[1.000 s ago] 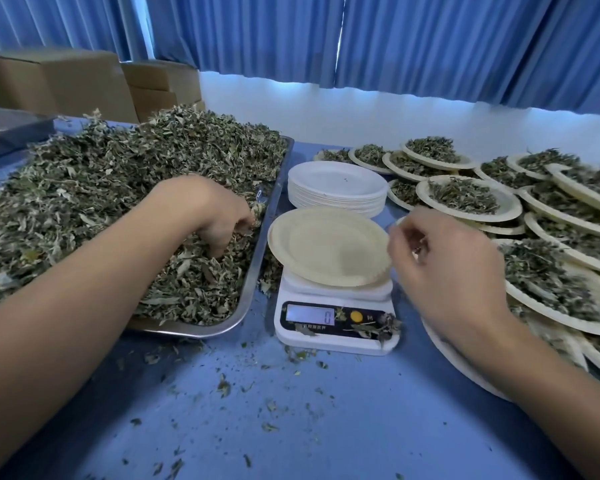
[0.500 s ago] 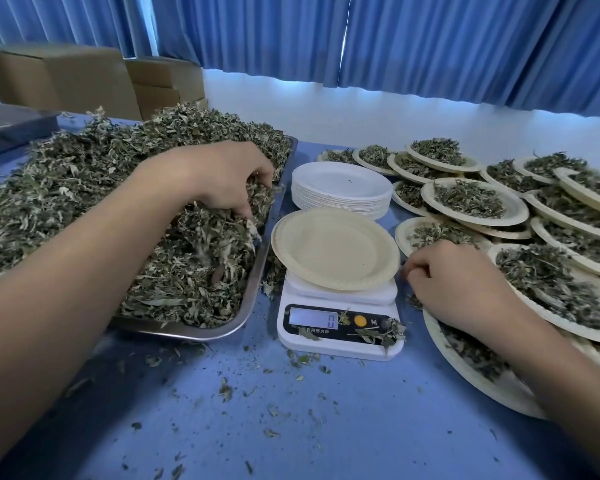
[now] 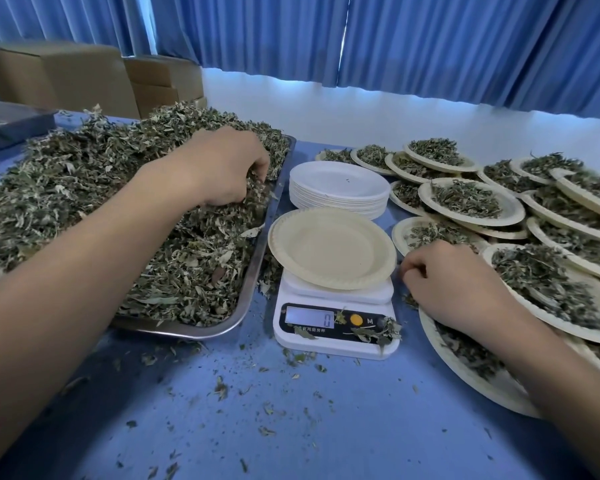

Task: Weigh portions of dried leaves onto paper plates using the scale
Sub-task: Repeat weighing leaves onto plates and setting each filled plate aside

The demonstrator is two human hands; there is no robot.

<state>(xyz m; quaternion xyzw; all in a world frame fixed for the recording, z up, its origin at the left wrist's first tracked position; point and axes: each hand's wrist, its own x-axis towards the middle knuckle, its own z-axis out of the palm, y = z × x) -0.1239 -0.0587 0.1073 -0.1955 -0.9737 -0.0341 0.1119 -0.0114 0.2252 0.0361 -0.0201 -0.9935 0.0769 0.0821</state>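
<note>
Now gathering portion: left hand fingers curling into dried leaves, gripping clump. Empty plate sitting on scale just right of them, reading zero. Next: carrying clump onto plate. Right hand curled beside scale; I cannot tell if holding anything. Since second ago, left hand moving farther into leaves, right dropping from plate rim.

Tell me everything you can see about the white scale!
The scale is white and looks plastic, with rounded corners. Its black front panel has a grey screen showing 0, a round orange button and a letter M. Leaf bits lie on that panel. An empty cream paper plate sits on its top. It stands on the blue table, between the metal tray and the filled plates. The left hand and right hand do not touch it.
</note>
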